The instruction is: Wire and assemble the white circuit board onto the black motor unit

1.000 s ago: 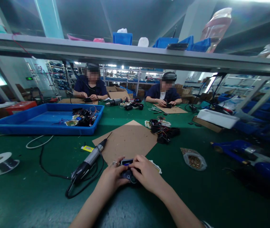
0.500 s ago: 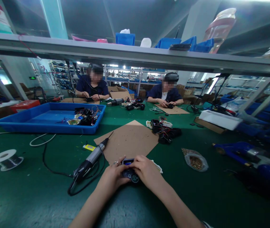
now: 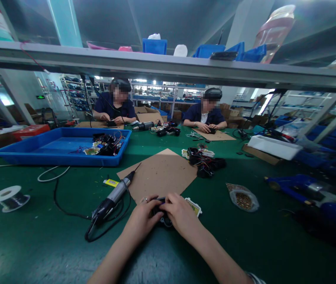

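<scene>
Between my two hands is a small dark plastic housing (image 3: 166, 221), mostly covered by fingers, just off the near corner of a brown cardboard sheet (image 3: 163, 173). My left hand (image 3: 144, 215), with a ring on one finger, is closed round its left side, the thumb lying over the top. From the right, my right hand (image 3: 178, 211) grips it with bent fingers pressed onto its upper face. What the fingertips press on is hidden. A white-edged part with a yellowish-green face (image 3: 194, 207) shows just beyond my right hand.
An electric screwdriver (image 3: 114, 197) with a looped cord lies left, beside a yellow strip (image 3: 111, 182). A wire spool (image 3: 10, 198) and a blue tray (image 3: 52, 157) are farther left. Wired black parts (image 3: 205, 161) and a bag of screws (image 3: 243, 200) lie right. Two people work opposite beneath a shelf (image 3: 168, 67).
My left thumb has moved up over the housing, and more of its round lower end is covered now. My right hand has shifted slightly, showing more of the white-edged part.
</scene>
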`<action>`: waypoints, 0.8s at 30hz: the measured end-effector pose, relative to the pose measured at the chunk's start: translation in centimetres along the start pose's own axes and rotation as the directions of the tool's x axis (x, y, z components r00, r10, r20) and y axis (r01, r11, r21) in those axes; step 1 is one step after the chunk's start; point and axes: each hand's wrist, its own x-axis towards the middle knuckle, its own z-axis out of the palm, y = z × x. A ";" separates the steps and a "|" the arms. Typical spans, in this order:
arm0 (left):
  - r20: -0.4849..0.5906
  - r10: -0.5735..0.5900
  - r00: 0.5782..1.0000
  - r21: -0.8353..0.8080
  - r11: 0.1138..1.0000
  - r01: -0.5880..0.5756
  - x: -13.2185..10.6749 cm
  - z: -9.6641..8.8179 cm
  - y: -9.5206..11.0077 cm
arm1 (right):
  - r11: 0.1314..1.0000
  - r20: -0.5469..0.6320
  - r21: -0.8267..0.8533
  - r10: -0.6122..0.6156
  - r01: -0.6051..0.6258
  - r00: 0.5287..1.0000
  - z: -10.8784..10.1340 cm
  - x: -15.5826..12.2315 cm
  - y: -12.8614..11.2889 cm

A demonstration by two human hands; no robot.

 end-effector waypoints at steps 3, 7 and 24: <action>-0.031 -0.036 0.999 -0.004 0.999 0.036 0.2 0.3 0.2 | 0.992 -0.027 0.126 0.023 -0.019 0.999 -0.2 0.1 0.2; -0.044 -0.064 0.997 -0.018 0.998 0.063 0.1 0.3 0.6 | 0.952 -0.014 0.271 0.153 -0.143 0.988 -1.2 0.2 0.4; -0.023 0.093 0.995 0.330 0.941 -0.080 -1.6 1.3 2.0 | 0.960 0.015 0.243 0.142 -0.142 0.990 -1.3 0.3 1.3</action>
